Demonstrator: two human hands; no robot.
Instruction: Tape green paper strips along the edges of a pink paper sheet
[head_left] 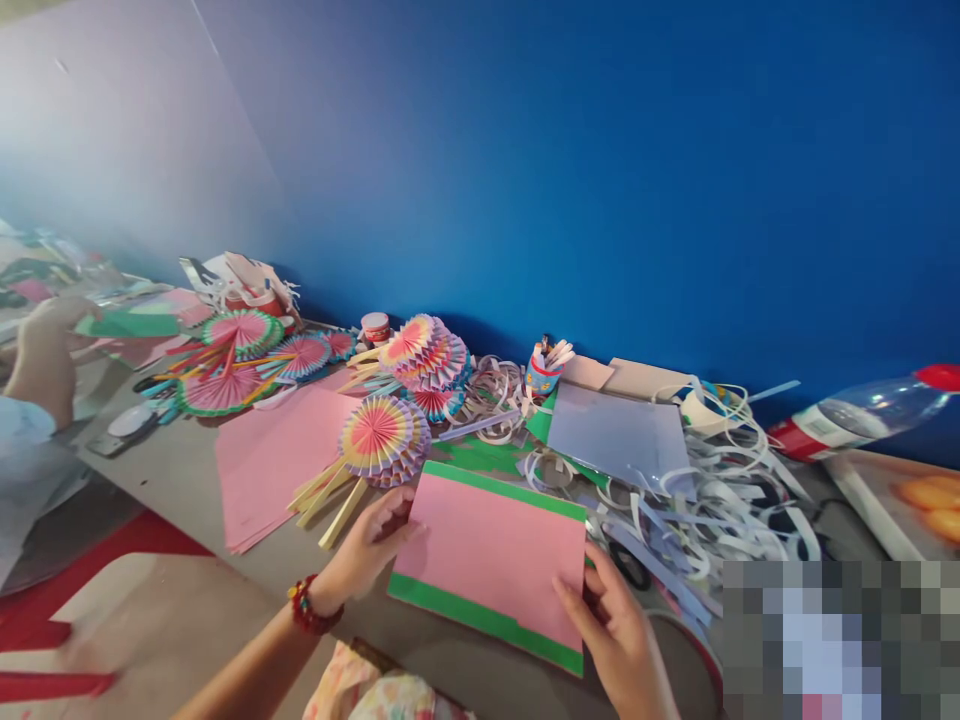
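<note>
Head view shows the left hand (pixel 371 548) gripping the left edge of a pink sheet (pixel 491 560) and the right hand (pixel 616 618) gripping its right edge, over the front of the counter (pixel 169 468). Green bands (pixel 480 618) already line both long edges, the lower one stepped; whether they are glued cannot be told. The sheet lies flat, without pleats, while the paper fans (pixel 376 438) beyond it look finished. Plain pink paper (pixel 281 455) to the left seems unworked; loose strips (pixel 694 545) heap at right.

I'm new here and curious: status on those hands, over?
Left hand, right hand: holding pink-and-green paper by opposite edges. Loose strips beside right hand.
</note>
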